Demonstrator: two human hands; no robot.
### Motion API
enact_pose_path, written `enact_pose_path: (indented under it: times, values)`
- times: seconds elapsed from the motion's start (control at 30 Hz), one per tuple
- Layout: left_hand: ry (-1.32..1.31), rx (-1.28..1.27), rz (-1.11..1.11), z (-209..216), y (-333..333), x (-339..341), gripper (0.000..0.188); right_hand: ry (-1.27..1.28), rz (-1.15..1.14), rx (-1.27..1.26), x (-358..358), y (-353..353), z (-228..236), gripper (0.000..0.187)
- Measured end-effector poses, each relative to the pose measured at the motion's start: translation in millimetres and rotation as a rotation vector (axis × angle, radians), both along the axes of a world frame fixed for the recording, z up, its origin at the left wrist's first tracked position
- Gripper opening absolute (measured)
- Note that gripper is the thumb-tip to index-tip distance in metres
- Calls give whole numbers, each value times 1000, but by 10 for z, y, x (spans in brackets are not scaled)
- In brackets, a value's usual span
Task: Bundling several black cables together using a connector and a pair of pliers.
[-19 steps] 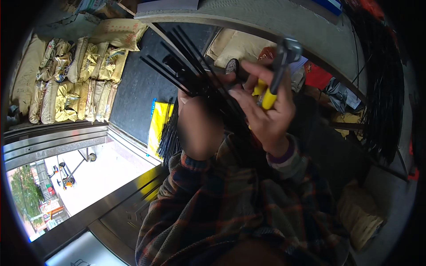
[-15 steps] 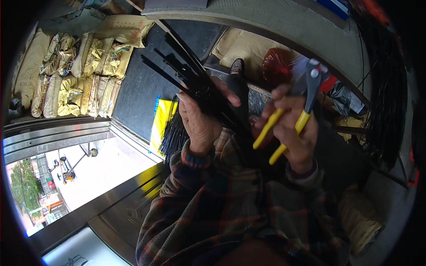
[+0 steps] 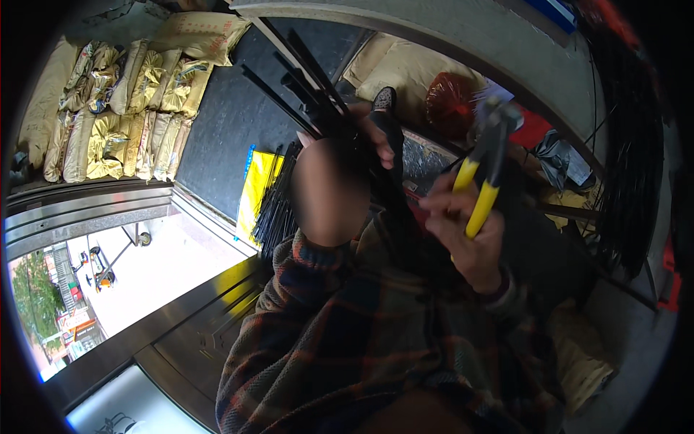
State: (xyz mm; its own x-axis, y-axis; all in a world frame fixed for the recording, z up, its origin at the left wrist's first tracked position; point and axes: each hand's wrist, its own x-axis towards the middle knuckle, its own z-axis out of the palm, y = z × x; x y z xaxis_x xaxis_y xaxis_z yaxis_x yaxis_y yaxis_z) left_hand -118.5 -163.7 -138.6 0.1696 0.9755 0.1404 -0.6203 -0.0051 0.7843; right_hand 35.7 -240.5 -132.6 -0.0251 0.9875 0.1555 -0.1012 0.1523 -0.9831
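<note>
Black rods (image 3: 322, 112), right of the yellow sheet (image 3: 258, 182), are clasped in the left hand (image 3: 330, 192); some could slip if its grip were slackened. Farther right, pliers (image 3: 496, 160) are held in the right hand (image 3: 471, 242); skin could be pinched between their handles.

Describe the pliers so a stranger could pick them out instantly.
Start at the plaid jacket, lower middle. Go up its right side to the right hand, which holds the pliers. Their yellow handles set them apart from the black bundle in the left hand.
</note>
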Motion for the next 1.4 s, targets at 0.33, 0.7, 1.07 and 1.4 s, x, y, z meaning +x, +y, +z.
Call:
enact_pose_path:
  times: [0.33, 0.7, 1.07, 1.4]
  values:
    - [-47, -43, 168, 11, -114, 86, 55, -377, -252, 691, -300, 721, 256, 17]
    - [-65, -48, 32, 120, -67, 81, 65, -95, -66, 187, -258, 636, 322, 18]
    - [77, 44, 79, 35, -61, -31, 79, -1199, -98, 556, 106, 140, 315, 27]
    - [25, 69, 113, -15, -142, -2, 74, -1271, -99, 509, 59, 99, 293, 28]
